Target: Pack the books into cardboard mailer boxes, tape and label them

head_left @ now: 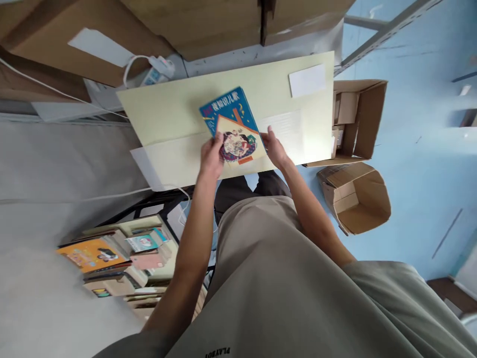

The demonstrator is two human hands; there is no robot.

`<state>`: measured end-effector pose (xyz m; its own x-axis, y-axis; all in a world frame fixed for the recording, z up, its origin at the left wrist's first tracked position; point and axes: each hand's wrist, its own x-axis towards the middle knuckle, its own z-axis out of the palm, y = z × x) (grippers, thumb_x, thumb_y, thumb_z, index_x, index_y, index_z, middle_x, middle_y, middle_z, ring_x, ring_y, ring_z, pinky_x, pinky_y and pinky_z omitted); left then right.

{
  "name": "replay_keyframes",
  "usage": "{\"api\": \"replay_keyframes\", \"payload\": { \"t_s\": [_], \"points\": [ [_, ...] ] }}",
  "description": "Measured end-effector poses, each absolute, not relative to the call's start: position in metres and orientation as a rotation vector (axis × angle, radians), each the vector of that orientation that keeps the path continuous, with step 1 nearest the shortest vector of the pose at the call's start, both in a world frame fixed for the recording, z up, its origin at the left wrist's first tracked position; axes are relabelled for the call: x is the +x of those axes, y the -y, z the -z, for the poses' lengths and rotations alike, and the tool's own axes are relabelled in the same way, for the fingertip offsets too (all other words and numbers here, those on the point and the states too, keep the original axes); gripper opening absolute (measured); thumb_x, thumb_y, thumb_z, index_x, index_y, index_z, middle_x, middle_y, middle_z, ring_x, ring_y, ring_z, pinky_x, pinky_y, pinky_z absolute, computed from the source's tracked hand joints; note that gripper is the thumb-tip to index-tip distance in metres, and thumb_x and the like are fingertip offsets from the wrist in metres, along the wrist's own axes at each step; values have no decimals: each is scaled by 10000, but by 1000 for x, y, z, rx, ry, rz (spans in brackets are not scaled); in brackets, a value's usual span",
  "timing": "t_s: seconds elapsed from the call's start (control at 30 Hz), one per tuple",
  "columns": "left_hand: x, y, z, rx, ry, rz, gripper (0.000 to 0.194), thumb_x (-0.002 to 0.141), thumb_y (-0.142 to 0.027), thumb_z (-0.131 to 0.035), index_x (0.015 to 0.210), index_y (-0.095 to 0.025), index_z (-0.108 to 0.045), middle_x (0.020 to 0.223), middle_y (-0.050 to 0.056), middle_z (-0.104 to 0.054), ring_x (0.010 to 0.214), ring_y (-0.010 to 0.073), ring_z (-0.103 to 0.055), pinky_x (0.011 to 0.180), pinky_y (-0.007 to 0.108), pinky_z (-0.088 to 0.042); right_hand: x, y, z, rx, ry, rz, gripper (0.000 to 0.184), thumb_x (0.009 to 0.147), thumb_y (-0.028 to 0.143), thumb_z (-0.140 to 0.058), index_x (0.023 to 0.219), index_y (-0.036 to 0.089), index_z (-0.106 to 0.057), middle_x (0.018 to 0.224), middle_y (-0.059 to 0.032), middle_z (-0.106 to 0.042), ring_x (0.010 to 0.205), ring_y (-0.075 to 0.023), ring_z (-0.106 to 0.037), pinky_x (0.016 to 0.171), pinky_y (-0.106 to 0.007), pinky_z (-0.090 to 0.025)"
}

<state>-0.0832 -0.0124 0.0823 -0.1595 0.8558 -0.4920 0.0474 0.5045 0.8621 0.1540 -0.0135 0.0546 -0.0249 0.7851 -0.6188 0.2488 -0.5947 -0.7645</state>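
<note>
A children's picture book (238, 129) with a blue top, a drawn house and Chinese lettering is held tilted over the pale yellow tabletop (171, 109). My left hand (212, 155) grips its lower left side, thumb on the cover and fingers underneath. At the right edge, my right hand (276, 148) supports the book with its fingers partly hidden behind it; the thumb points up, off the cover. A white card (307, 80) lies at the tabletop's far right. Beneath the book and to its right are whitish sheets (285, 129).
Large cardboard boxes (208, 30) stand along the back, beside a white power strip (160, 69). Two open cartons, one upper (367, 119) and one lower (361, 199), are at right. Stacked books (97, 253) sit lower left. A white cable (112, 196) runs past the table's left corner.
</note>
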Motion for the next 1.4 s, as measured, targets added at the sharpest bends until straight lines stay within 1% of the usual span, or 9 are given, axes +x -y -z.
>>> {"api": "replay_keyframes", "payload": {
  "t_s": [0.2,0.47,0.6,0.67,0.83,0.97,1.1,1.23,1.4],
  "points": [
    [13,41,-19,691,-1694,-756,623,895,-832,-819,915,-218,-713,924,99,-799,1089,333,-806,874,380,-666,225,41,-55,-1859,948,-1558,758,942,874,-766,1250,184,-829,1283,-160,-891,1198,-299,-840,1063,-419,-687],
    [7,38,-6,783,-1769,-704,583,903,-779,-829,1051,-237,-675,1076,108,-791,1106,303,-785,953,394,-644,242,41,-48,-1939,1300,-1504,530,1117,638,-638,1290,179,-836,1306,-156,-885,1192,-307,-836,1154,-450,-645],
    [5,41,2,782,-1735,-719,574,880,-743,-864,1057,-255,-619,1134,111,-769,1173,323,-776,1031,447,-641,272,38,-53,-2263,1394,-1060,503,1183,550,-559,1418,148,-749,1470,-250,-775,1344,-351,-758,1223,-547,-587],
    [5,41,3,786,-1736,-720,547,885,-711,-874,1039,-257,-610,1134,117,-766,1190,335,-775,1054,463,-639,286,36,-51,-2393,1390,-913,484,1181,520,-579,1448,137,-705,1444,-269,-762,1380,-363,-730,1228,-567,-571],
    [9,42,-6,817,-1754,-740,485,931,-677,-861,1055,-254,-659,1096,111,-783,1149,320,-775,1084,462,-636,300,31,-50,-2403,1355,-1010,383,1186,516,-543,1193,187,-738,1157,-198,-834,1092,-327,-794,1055,-500,-633],
    [15,43,-14,926,-1902,-761,372,984,-594,-849,1038,-243,-738,1121,137,-775,1207,345,-746,1162,488,-604,292,32,-73,-2308,1438,-988,346,1192,484,-516,1104,218,-718,1111,-167,-831,1061,-309,-789,1038,-474,-634],
    [18,42,-17,902,-1998,-789,336,1042,-480,-825,1223,-198,-809,1281,164,-745,1187,322,-776,1173,460,-595,254,35,-98,-2080,1641,-1089,264,1189,419,-567,1098,228,-724,1231,-156,-796,1125,-274,-785,1064,-417,-624],
    [19,43,-19,856,-1959,-819,404,1085,-504,-795,1355,-205,-788,1350,173,-741,1263,331,-771,1177,454,-592,197,32,-96,-1954,1772,-1287,221,1182,332,-594,1096,218,-762,1360,-146,-766,1050,-226,-791,1034,-369,-632],
    [30,53,-19,904,-1949,-784,487,1018,-333,-832,1463,-185,-704,1482,227,-680,1433,380,-699,1280,522,-545,165,19,-65,-2083,1841,-1356,281,1200,339,-570,1071,224,-790,1464,-143,-756,1196,-301,-784,1107,-438,-618]
  ]
}}
